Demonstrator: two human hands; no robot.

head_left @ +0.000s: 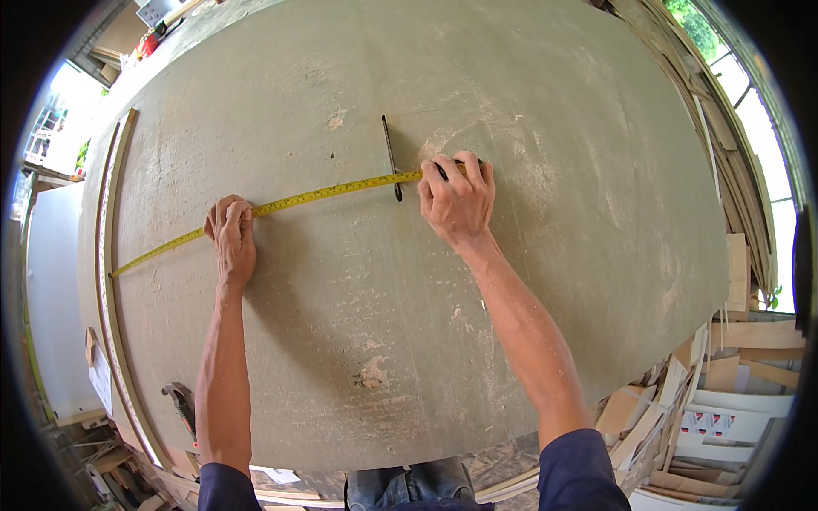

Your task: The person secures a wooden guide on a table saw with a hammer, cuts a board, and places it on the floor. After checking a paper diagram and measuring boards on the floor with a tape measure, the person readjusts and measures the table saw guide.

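A yellow measuring tape (328, 192) stretches across the large grey-green board (562, 247), its left end at a long light wooden strip (106, 230). My left hand (232, 234) pinches the tape partway along, low over the board. Further right, my right hand (458, 194) has its fingers wrapped round the tape's dark case, which is mostly hidden. A thin dark strip (390, 157) lies under the tape, just left of my right hand, and crosses it nearly at a right angle.
A clamp-like tool with a dark head (181, 400) lies near my left forearm. Wood offcuts (635, 409) are piled at the lower right, beside white boards (724, 430). Long wooden strips (720, 128) line the right side. A white panel (60, 298) stands at the left.
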